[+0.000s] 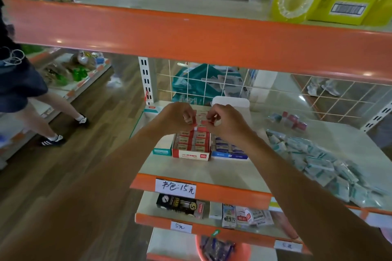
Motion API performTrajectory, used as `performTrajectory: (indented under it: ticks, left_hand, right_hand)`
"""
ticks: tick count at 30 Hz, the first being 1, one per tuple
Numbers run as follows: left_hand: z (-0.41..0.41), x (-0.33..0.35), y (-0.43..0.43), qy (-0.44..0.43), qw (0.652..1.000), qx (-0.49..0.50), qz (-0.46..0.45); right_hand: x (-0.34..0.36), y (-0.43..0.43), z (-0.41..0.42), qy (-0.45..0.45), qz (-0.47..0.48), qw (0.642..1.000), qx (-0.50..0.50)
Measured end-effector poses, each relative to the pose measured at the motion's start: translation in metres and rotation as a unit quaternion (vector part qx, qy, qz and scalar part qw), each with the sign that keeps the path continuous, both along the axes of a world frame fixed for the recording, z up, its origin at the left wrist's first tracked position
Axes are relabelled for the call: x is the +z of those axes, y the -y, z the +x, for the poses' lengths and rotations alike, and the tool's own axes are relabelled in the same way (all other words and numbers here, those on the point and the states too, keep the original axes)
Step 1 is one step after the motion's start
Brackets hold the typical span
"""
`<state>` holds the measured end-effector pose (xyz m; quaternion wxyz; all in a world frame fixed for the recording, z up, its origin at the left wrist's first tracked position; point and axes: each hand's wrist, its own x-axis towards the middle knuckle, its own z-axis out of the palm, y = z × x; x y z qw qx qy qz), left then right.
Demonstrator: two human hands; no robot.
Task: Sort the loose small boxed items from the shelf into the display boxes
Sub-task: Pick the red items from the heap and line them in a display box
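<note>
Reaching: both your arms extend over the shelf (191, 170), wrists raised above the red display box (191, 146).
Left hand (177, 116): fingers curled, pinching a small red boxed item (194, 122).
Right hand (226, 122): fingers pinched on another small red piece (204, 123); exact grip unclear.
Loose items (290, 119): red ones far right, apart.
Obscured: your hands hide the box's rear rows; blue display box (230, 151) partly covered.
</note>
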<state>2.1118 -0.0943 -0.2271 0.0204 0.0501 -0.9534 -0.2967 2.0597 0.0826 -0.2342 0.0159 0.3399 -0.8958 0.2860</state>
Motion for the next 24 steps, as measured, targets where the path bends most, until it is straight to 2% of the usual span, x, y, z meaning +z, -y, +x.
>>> performTrajectory:
  ticks: [9,15,24]
  left_hand:
    - [0.003,-0.006,0.005,0.045,0.996,-0.034,-0.065]
    - [0.002,-0.011,0.005,0.035,0.992,-0.055,-0.112]
    - [0.002,-0.015,0.012,0.03,0.993,-0.064,-0.092]
  right_hand:
    - [-0.005,0.011,0.008,-0.004,0.111,0.994,0.002]
    - [-0.006,0.013,0.012,-0.015,0.145,0.989,-0.011]
    - [-0.004,0.024,0.018,-0.056,0.19,0.98,-0.016]
